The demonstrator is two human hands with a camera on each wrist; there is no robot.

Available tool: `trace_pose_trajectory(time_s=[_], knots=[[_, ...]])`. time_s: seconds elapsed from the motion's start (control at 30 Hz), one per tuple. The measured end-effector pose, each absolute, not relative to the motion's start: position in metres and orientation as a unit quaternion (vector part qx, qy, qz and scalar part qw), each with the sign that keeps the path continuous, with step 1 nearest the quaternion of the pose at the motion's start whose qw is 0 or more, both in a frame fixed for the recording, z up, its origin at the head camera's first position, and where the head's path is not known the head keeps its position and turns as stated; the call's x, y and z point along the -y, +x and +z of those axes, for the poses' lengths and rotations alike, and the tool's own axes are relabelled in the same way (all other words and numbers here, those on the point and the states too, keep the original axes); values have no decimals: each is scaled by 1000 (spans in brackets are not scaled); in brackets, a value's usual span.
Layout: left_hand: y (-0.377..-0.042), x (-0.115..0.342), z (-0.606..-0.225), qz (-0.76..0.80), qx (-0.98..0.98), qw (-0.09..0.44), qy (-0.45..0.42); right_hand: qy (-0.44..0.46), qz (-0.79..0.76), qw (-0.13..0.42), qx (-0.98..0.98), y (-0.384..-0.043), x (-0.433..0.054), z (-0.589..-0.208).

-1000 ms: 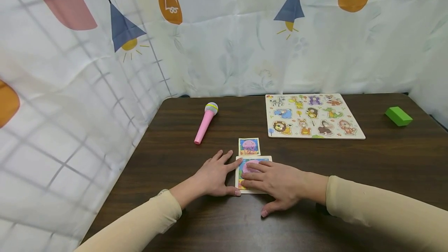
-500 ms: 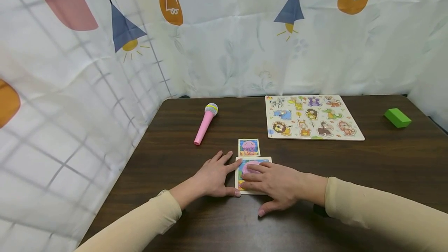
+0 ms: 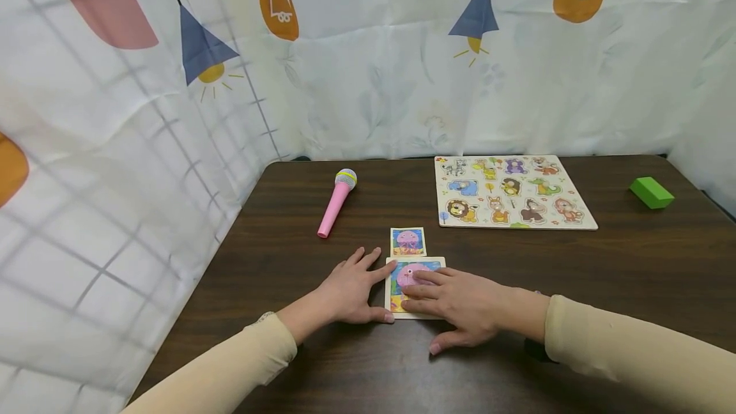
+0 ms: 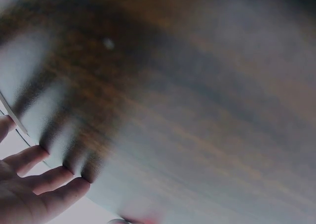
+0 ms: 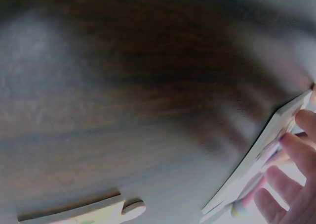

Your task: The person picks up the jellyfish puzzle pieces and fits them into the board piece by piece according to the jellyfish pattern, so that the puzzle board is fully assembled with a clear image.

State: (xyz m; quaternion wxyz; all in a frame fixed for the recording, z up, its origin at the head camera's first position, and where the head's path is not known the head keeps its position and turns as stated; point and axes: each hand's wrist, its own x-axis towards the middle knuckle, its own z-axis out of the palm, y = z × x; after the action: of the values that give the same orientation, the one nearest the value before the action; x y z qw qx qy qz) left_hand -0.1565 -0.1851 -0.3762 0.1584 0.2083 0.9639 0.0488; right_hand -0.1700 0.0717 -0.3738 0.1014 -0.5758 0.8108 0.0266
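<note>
A square jellyfish picture board with a pale border lies flat on the dark wooden table. My right hand rests on it, fingers straight and covering much of its right side; the thumb lies off the board, toward the near side. Spread wide, my left hand sits at the board's left edge, with its index fingertip at the far left corner and its thumb tip at the near left corner. Just beyond the board is a small jellyfish card. In the right wrist view, fingers lie along the thin board.
A pink toy microphone lies at the back left. An animal puzzle board is at the back right, and farther right a green block. Behind the table hangs a printed curtain.
My right hand has slid slightly to the right across the board, so more of the jellyfish face shows. The left hand stays in place.
</note>
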Motion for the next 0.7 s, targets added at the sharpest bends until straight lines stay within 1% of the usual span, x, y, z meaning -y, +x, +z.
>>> trace_pose_trajectory(time_s=[0.17,0.43,0.7], knots=[[-156,185,-376,51,-963,159,209,-571,25,106,-814,-168,-71,-374],[-156,186,-376,50,-964,149,216,-572,29,89,-815,-166,-73,-374],[-156,186,-376,46,-964,153,213,-545,22,81,-834,-176,-89,-368]])
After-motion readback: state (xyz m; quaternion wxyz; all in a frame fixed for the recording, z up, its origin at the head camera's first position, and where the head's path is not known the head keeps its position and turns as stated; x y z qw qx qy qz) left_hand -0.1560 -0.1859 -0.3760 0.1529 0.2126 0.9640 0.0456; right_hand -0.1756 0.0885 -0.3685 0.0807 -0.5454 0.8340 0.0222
